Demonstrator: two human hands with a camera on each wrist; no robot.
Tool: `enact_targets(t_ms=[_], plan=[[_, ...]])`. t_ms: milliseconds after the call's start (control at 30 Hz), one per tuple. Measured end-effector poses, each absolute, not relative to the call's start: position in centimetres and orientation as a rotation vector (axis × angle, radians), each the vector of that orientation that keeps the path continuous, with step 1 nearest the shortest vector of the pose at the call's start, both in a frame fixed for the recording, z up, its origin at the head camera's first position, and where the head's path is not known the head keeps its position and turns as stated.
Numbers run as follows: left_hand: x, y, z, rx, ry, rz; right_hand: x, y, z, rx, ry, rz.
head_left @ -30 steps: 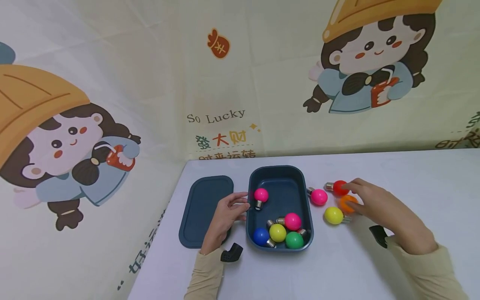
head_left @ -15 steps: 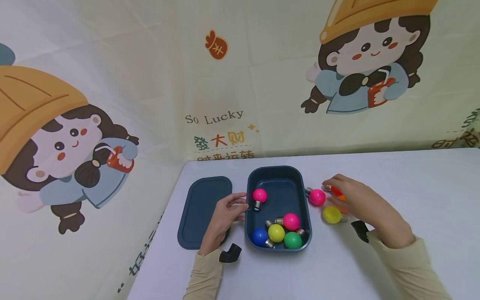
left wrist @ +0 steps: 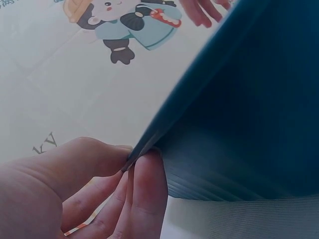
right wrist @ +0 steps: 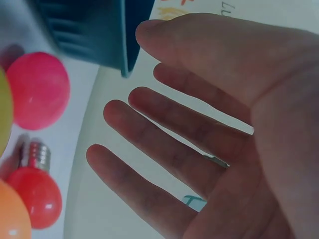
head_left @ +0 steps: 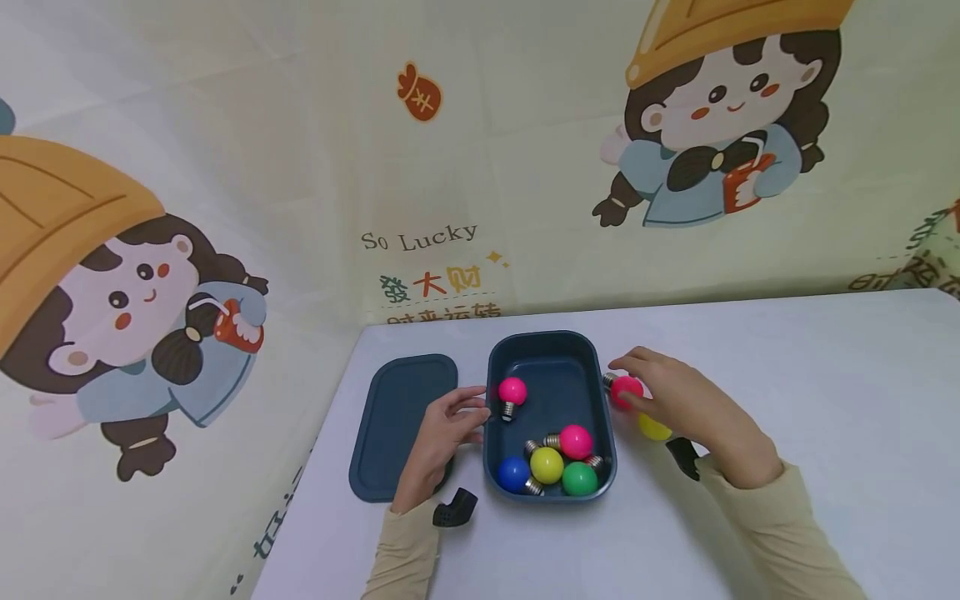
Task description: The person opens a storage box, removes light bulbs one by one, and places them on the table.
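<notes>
My left hand pinches the left rim of the dark blue box; in the left wrist view, thumb and fingers close on that rim. Inside are light bulbs with metal screw bases: a pink bulb alone, and below it a blue bulb, a yellow one, a green one and another pink one. My right hand hovers over the bulbs right of the box, fingers spread and holding nothing. By its fingertips lies a pink bulb. A red bulb and an orange bulb show in the right wrist view.
A flat dark blue lid lies left of the box, partly behind the left hand. One yellow bulb lies right of the box, partly covered by my right hand. Behind the white table hangs a printed cloth.
My right hand has moved left, from the red and orange bulbs to the pink bulb beside the box. My left hand stays at the box's rim. The head view has shifted slightly.
</notes>
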State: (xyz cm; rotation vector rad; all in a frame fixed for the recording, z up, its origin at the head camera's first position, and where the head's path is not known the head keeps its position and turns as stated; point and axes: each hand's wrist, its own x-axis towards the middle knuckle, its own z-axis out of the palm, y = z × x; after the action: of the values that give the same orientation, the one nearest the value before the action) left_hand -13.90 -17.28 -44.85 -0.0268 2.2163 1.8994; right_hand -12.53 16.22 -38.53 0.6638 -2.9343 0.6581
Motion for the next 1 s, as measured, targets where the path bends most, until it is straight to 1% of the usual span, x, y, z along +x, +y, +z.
enact_targets(t_ms=[533,767,1000], plan=[[-13.8,-17.3,-44.9,-0.014,2.226,1.898,-13.2,13.7,-37.9,0.693,-2.932,0.704],[-13.7,-17.3,-44.8,-0.022,2.225,1.895,-13.6,12.5,-37.6,0.773,-2.881,0.692],[-13.7,-17.2,-44.7,-0.037,2.224,1.895,-14.2,11.2,-37.4,0.78,-2.919,0.722]])
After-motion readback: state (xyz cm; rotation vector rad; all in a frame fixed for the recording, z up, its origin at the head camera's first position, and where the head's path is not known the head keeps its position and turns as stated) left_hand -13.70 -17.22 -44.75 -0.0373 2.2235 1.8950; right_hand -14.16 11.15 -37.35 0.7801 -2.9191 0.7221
